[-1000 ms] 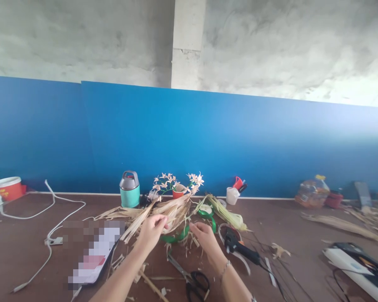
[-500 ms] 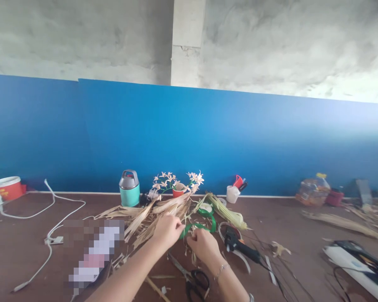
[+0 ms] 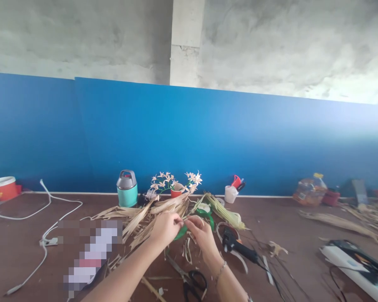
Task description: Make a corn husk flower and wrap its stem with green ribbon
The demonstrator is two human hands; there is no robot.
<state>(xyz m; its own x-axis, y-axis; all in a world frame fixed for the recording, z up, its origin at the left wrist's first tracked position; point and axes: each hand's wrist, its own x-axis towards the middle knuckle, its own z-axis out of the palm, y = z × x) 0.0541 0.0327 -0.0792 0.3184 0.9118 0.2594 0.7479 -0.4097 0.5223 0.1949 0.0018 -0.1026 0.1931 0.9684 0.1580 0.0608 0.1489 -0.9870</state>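
My left hand point(image 3: 164, 227) and my right hand point(image 3: 200, 233) meet over a heap of dried straw-coloured leaf strips point(image 3: 145, 214) on the brown table point(image 3: 25, 247). Both hands have their fingers pinched together on a thin pale strip point(image 3: 185, 219) between them, just above a green ribbon point(image 3: 208, 214). Short loose strips point(image 3: 187, 247) lie under the hands. Black-handled scissors point(image 3: 192, 280) lie on the table just in front of my wrists.
A black glue gun point(image 3: 236, 246) lies right of my right hand. At the back stand a teal flask point(image 3: 127, 189), a small pot of pale paper flowers point(image 3: 176, 184) and a white cup point(image 3: 231, 193). White cables point(image 3: 47, 235) trail on the left; a power strip point(image 3: 355, 264) sits right.
My hands have drawn together: a second ago they were apart over the leaf heap, now their fingertips touch on the thin strip. The view has shifted slightly right.
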